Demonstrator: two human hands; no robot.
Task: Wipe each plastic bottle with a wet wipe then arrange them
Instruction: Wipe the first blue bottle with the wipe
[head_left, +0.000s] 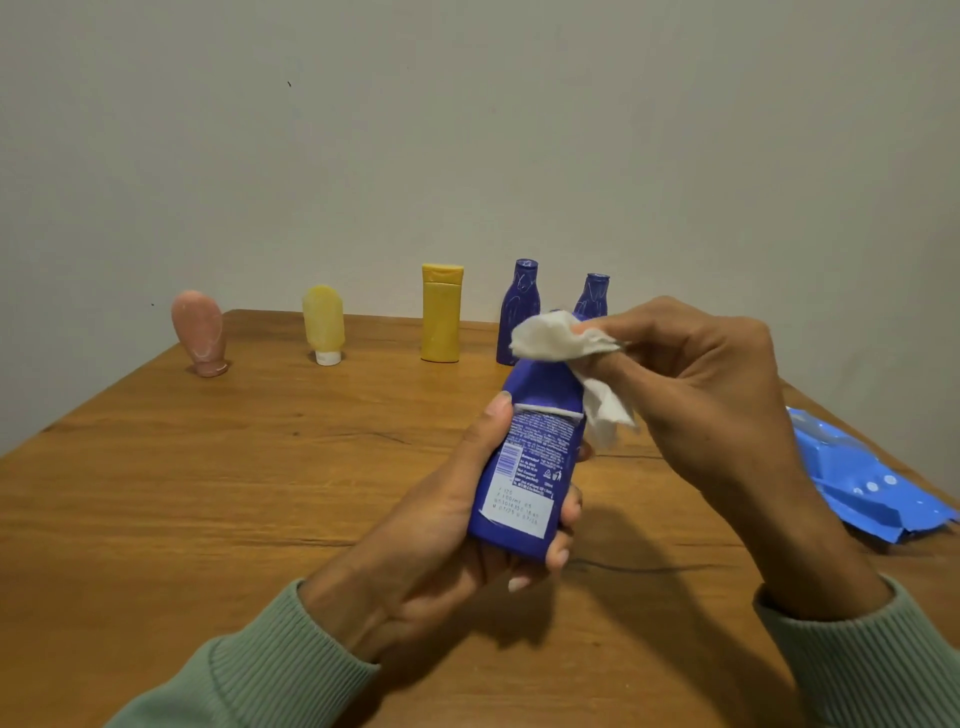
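One head-worn view, close above and behind the left hand (441, 540) gripping the blue bottle (527, 467); faces forward and down; wall (467, 130) beyond.

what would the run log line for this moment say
step: wiping | left hand: holds blue bottle | right hand: presses wet wipe on its top | behind: five bottles standing in a row

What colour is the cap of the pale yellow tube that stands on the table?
White: the small round cap under the pale yellow plastic tube, head view.
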